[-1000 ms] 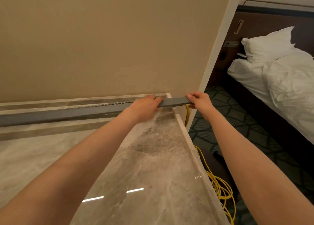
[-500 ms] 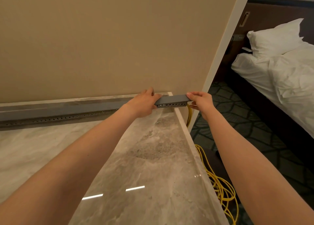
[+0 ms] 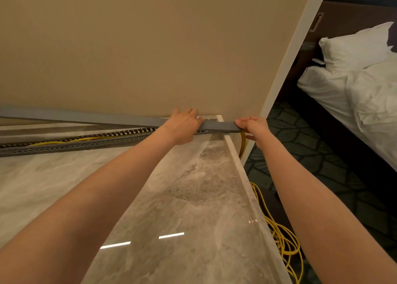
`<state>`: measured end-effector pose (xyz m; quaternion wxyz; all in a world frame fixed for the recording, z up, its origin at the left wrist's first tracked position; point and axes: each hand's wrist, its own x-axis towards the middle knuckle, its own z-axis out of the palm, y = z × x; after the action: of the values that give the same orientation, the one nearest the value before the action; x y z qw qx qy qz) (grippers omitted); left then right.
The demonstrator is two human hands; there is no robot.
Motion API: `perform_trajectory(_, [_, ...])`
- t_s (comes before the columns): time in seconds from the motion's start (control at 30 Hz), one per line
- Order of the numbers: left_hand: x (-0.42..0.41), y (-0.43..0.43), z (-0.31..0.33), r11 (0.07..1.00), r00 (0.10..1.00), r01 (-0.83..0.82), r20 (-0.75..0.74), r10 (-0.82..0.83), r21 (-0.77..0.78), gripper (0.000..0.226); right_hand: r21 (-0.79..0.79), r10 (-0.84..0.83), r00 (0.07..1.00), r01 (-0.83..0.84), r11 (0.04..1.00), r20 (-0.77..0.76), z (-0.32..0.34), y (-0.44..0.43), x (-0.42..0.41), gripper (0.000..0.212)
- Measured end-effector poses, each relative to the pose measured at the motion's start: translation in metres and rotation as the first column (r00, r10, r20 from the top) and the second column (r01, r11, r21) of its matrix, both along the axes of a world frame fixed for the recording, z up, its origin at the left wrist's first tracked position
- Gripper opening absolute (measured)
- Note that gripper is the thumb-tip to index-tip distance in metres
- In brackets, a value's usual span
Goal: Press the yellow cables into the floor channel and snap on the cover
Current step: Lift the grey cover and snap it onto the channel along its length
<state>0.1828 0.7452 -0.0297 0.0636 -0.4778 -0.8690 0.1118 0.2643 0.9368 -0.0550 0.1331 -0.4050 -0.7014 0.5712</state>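
Grey cover (image 3: pixel 221 127) lifted off slotted channel (image 3: pixel 86 146), yellow cables (image 3: pixel 64 141) showing, left hand (image 3: pixel 184 126), right hand (image 3: pixel 254 126) gripping it

A hotel-like bedroom: made bed (image 3: pixel 354 94) with white pillow (image 3: pixel 352 47), patterned carpet (image 3: pixel 305 146).

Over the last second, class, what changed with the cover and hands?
The cover has lifted along its left stretch away from the channel toward the wall, exposing the yellow cable inside. The left hand and right hand still grip its right end.
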Motion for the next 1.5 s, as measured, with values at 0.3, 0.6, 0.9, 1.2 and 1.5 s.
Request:
perform_trajectory(0.3, [-0.005,0.003,-0.001,0.996,0.986,-0.065,0.157,0.055,0.055,0.038,0.116,0.147,0.988,-0.151,0.982,0.042,0.008,-0.005,0.004,0.040])
perform_trajectory(0.6, [-0.012,-0.004,-0.003,0.976,0.931,-0.126,0.360,0.056,0.176,0.045,0.035,0.323,0.945,-0.325,0.945,0.055,0.002,0.000,0.014,0.049])
perform_trajectory(0.9, [-0.009,-0.001,-0.007,0.968,0.913,-0.183,0.395,0.103,0.170,0.045,0.245,0.249,0.969,-0.239,0.940,-0.007,-0.013,-0.013,0.009,0.036])
perform_trajectory(1.2, [0.009,0.060,-0.009,0.968,0.877,-0.122,0.481,0.002,0.218,0.038,0.215,0.236,0.969,-0.216,0.952,-0.074,-0.017,-0.012,0.008,0.033])
perform_trajectory(1.5, [0.008,0.061,-0.004,0.977,0.909,-0.130,0.415,0.049,0.171,0.033,0.216,0.283,0.957,-0.265,0.940,-0.058,-0.023,-0.008,0.008,0.032])
